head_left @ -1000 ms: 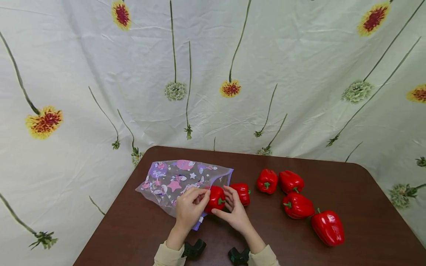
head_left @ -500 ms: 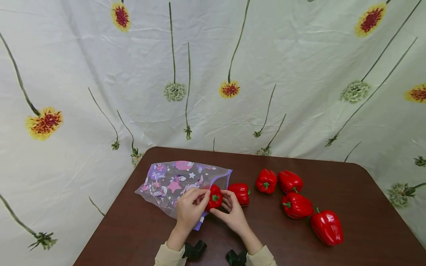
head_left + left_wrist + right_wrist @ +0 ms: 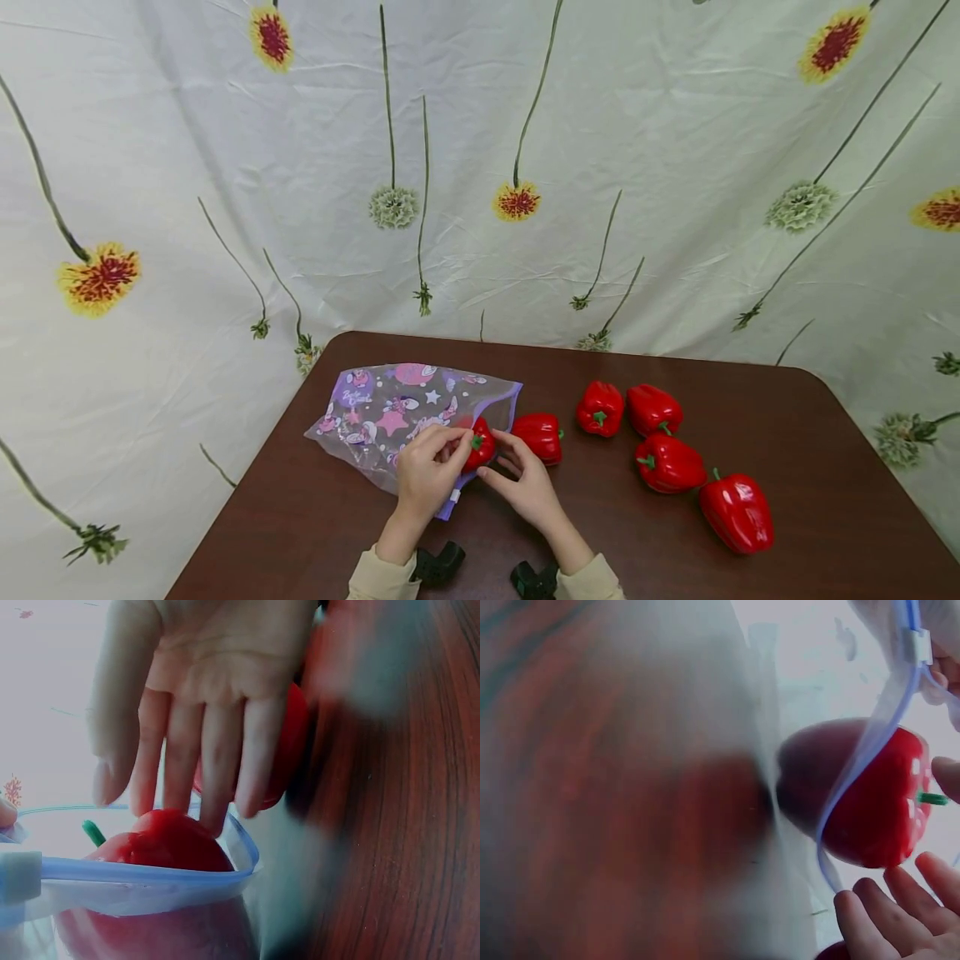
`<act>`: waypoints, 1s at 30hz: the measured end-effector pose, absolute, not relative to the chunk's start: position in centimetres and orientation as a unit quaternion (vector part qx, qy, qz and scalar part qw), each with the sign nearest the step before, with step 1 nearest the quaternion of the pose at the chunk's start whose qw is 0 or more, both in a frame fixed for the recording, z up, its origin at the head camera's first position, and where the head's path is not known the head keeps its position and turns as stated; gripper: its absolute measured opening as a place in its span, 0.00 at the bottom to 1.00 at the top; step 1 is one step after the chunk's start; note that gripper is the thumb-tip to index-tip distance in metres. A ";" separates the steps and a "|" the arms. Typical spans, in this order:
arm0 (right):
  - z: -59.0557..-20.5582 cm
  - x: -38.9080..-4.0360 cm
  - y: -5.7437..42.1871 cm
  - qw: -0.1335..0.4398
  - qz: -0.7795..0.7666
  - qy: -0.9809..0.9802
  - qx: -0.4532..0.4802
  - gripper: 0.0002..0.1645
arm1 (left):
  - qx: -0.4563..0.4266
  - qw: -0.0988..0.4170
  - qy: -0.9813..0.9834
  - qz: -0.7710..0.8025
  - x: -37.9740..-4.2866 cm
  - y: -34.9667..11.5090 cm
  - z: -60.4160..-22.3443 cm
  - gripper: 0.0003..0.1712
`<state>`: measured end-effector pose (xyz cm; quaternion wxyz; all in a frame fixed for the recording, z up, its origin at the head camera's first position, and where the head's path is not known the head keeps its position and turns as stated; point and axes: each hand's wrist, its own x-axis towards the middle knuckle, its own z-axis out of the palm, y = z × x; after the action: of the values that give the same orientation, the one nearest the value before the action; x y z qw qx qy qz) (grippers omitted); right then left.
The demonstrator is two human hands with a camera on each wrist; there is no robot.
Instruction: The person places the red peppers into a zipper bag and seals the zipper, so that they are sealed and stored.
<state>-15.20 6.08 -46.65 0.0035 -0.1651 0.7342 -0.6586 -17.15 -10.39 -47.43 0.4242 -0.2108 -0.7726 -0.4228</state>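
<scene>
The red pepper (image 3: pixel 480 447) sits partly inside the mouth of the patterned bag (image 3: pixel 392 419), long axis running through the opening, stem end bare; nearest, just outside the bag, the right hand (image 3: pixel 522 481) touches it with straight, uncurled fingers; at the bag's edge, the left hand (image 3: pixel 425 468) pinches the rim.

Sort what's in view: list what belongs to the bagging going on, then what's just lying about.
Belongs to the job:
star-print zip bag, its edge pinched by the left hand
red bell pepper partly inside it, the right hand at its side

Just lying about:
loose red bell pepper beside the bag
four red bell peppers farther right, perhaps waiting
flower-print cloth behind
</scene>
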 end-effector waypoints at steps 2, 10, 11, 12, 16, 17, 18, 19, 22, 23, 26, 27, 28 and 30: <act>-46.3 -15.2 6.2 -0.001 -0.658 0.735 -0.164 0.31 | -0.210 0.423 -0.773 -0.422 -17.2 -10.4 -47.5 0.04; -45.0 -15.3 7.3 -0.020 -0.672 0.724 -0.155 0.31 | -0.201 0.416 -0.779 -0.423 -17.2 -10.4 -47.5 0.04; -44.9 -15.4 7.4 -0.024 -0.676 0.721 -0.152 0.31 | -0.201 0.416 -0.779 -0.423 -17.2 -10.4 -47.5 0.04; -44.8 -15.4 7.6 -0.029 -0.679 0.718 -0.150 0.31 | -0.201 0.415 -0.779 -0.424 -17.2 -10.4 -47.5 0.04; -44.4 -15.6 8.3 -0.045 -0.696 0.703 -0.141 0.30 | -0.201 0.413 -0.778 -0.428 -17.3 -10.4 -47.5 0.05; -44.3 -15.6 8.4 -0.049 -0.698 0.701 -0.138 0.31 | -0.202 0.412 -0.778 -0.430 -17.3 -10.4 -47.5 0.05; -44.3 -15.7 8.6 -0.052 -0.700 0.699 -0.138 0.30 | -0.202 0.411 -0.777 -0.431 -17.3 -10.5 -47.6 0.05; -44.2 -15.7 8.8 -0.056 -0.702 0.697 -0.136 0.31 | -0.202 0.411 -0.777 -0.432 -17.3 -10.5 -47.6 0.04; -43.9 -15.8 9.2 -0.071 -0.703 0.696 -0.132 0.30 | -0.203 0.412 -0.775 -0.434 -17.3 -10.5 -47.6 0.04; -43.8 -15.9 9.4 -0.077 -0.702 0.696 -0.130 0.30 | -0.202 0.412 -0.776 -0.434 -17.3 -10.5 -47.6 0.04; -43.6 -15.9 9.9 -0.095 -0.701 0.696 -0.119 0.29 | -0.201 0.411 -0.776 -0.434 -17.3 -10.5 -47.7 0.03; -43.6 -15.9 10.1 -0.101 -0.700 0.698 -0.114 0.29 | -0.201 0.411 -0.776 -0.435 -17.3 -10.5 -47.7 0.03; -43.9 -16.1 10.3 -0.107 -0.701 0.696 -0.110 0.30 | -0.201 0.410 -0.776 -0.435 -17.3 -10.6 -47.7 0.03; -44.3 -16.4 10.7 -0.120 -0.701 0.695 -0.100 0.30 | -0.202 0.409 -0.776 -0.435 -17.3 -10.6 -47.8 0.03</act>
<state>-16.39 10.71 -44.27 -0.1199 -0.1004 0.6954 -0.7014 -17.33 -10.56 -47.77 0.4093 -0.2019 -0.7759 -0.4355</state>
